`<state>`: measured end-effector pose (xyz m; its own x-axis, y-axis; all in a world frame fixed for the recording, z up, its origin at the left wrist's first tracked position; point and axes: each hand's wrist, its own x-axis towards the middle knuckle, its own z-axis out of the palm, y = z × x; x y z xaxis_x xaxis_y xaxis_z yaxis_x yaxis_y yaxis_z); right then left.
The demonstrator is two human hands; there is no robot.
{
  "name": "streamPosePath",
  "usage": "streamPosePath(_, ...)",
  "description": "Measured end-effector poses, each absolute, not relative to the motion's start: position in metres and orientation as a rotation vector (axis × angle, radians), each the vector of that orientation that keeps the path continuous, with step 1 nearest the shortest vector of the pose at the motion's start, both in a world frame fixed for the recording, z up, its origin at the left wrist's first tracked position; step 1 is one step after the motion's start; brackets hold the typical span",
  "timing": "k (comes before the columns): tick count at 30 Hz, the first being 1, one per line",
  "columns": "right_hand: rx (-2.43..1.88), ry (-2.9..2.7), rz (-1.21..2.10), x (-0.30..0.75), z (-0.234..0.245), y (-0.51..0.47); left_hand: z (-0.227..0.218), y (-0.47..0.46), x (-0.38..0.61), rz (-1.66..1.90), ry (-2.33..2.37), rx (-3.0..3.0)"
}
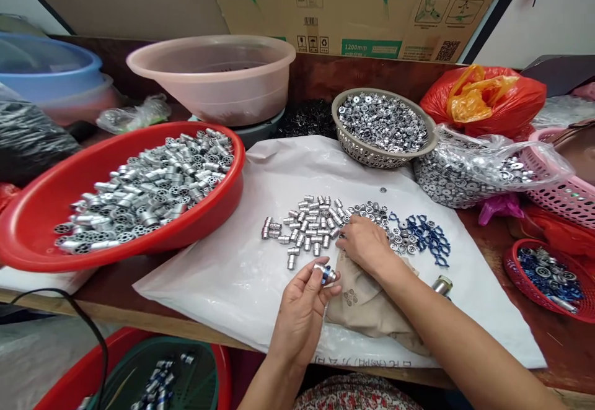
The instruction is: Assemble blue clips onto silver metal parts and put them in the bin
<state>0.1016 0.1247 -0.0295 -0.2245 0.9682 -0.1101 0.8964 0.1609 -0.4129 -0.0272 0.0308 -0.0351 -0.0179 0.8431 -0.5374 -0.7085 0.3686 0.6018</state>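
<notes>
My left hand [302,308] pinches a small silver metal part with a blue piece on it [326,273], held just above a white plastic sheet [232,267]. My right hand [365,243] rests palm down on the sheet, its fingertips curled onto a loose pile of silver cylindrical parts [309,224]. Right of that hand lie small silver rings [385,221] and blue clips [430,236]. A beige cloth [367,305] lies under my right wrist. A single metal cylinder [442,285] stands beside my right forearm.
A red basin [41,212] of silver parts sits at left, a pink tub [214,75] behind it. A grey basket [383,122] and a clear bag [469,168] hold silver rings. A small red basket [548,277] holds blue parts at right. Another red basin [139,366] sits below the table edge.
</notes>
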Motion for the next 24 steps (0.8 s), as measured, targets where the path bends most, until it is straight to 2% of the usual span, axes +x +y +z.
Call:
streamPosePath(5, -1.794, -2.217, 0.651, 0.102, -0.025, 0.116, -0.031, 0.032, -0.029, 1.119, 0.895, 0.206)
streamPosePath(11, -1.370, -1.728, 0.993, 0.132, -0.019, 0.055, -0.037, 0.030, -0.017, 1.041, 0.808, 0.275)
streamPosePath(24, -1.339, -1.594, 0.987, 0.150, -0.024, 0.021, -0.026, 0.026, -0.006, 0.967, 0.853, 0.355)
